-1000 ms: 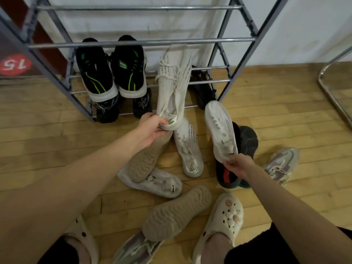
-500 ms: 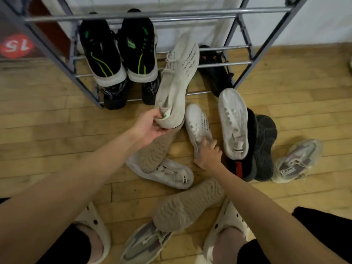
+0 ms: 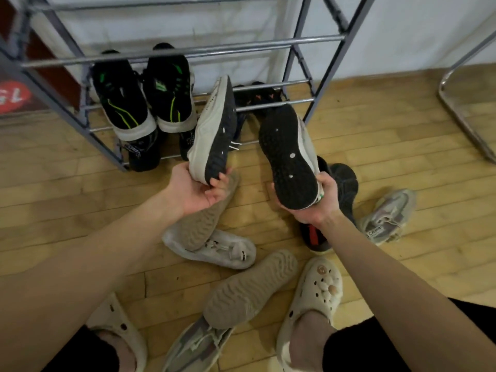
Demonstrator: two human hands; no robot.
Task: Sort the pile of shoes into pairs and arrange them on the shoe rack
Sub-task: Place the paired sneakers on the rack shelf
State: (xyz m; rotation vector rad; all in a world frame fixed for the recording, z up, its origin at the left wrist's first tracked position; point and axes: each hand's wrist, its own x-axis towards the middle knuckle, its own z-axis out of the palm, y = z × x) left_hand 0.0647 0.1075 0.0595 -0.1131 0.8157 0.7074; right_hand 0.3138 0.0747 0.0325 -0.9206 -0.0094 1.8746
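My left hand (image 3: 197,190) grips the heel of a white knit sneaker (image 3: 213,132), turned so its dark sole faces me. My right hand (image 3: 316,205) grips the heel of the matching white sneaker (image 3: 288,157), sole up as well. Both are held in the air just in front of the grey metal shoe rack (image 3: 316,38). A pair of black shoes with green stripes (image 3: 145,95) sits on a rack shelf at the left. More dark shoes (image 3: 264,99) lie on the lowest shelf behind the held pair.
On the wooden floor lie two beige-soled white sneakers (image 3: 212,234) (image 3: 249,288), black shoes (image 3: 343,183), and two grey patterned sneakers (image 3: 386,216) (image 3: 198,347). My feet wear cream clogs (image 3: 319,288). A chrome frame (image 3: 461,111) stands at the right.
My right hand left the other white shoe, picked the matching white sneaker off the floor and lifted it. Both white sneakers are now turned sole toward me, side by side.
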